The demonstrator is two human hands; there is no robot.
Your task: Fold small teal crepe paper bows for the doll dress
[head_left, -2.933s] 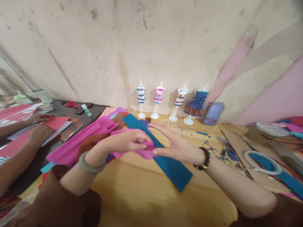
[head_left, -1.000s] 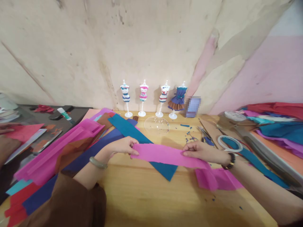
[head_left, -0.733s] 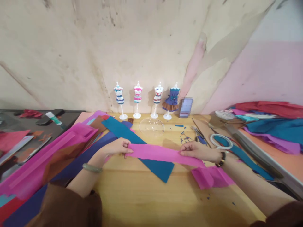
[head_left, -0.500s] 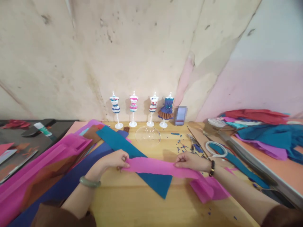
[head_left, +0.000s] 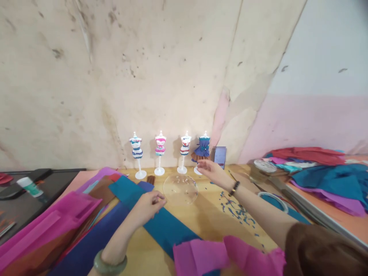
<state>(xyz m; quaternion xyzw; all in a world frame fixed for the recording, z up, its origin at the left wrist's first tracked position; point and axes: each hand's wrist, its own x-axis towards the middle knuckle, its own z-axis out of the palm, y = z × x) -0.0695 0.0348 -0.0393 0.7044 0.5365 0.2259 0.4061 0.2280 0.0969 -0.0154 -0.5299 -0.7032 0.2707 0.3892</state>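
My right hand reaches over the table in front of the fourth dress form, which wears a blue dress with a brown hem. Its fingers are loosely stretched beside the form's stand; whether they touch it I cannot tell. My left hand hovers above a teal paper strip, fingers loosely bent, nothing visible in them. The pink crepe-like strip lies folded on the table at the front. Three white dress forms with painted bands stand left of the dressed one: one blue, one pink, one red and blue.
A clear round dish holds small bits. Dark scraps lie scattered to its right. Coloured sheets are layered at left, near a glue stick. A white tape roll and a fabric pile are at right. A phone-like device leans on the wall.
Both hands have let go of the pink strip, which now lies nearer the front edge. My right hand has moved up towards the dressed form. The view has tilted upward.
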